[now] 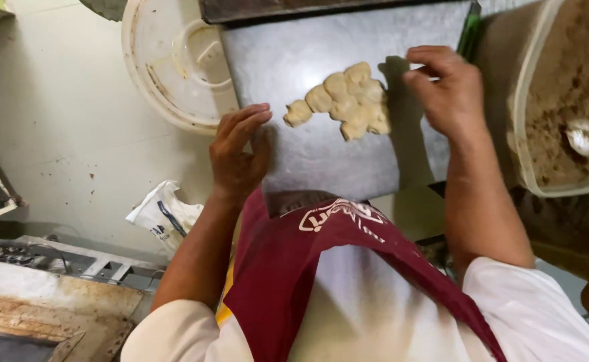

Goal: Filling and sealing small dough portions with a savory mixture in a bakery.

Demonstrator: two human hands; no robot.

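A dark metal tray (321,161) lies in front of me with a cluster of pale dough lumps (348,100) near its middle. My left hand (237,151) rests at the tray's left edge, its fingers bent over the rim, just left of the dough. On the right side of the tray my right hand (445,84) hovers with fingers curled, pinching something small that I cannot make out. I wear a maroon apron (314,268) over a white shirt.
A round white plastic lid (174,64) lies left of the tray. A large tub of brown filling (566,100) with a spoon (586,141) in it stands at the right. A crumpled white bag (164,214) sits on the floor at the left, near metal equipment (40,258).
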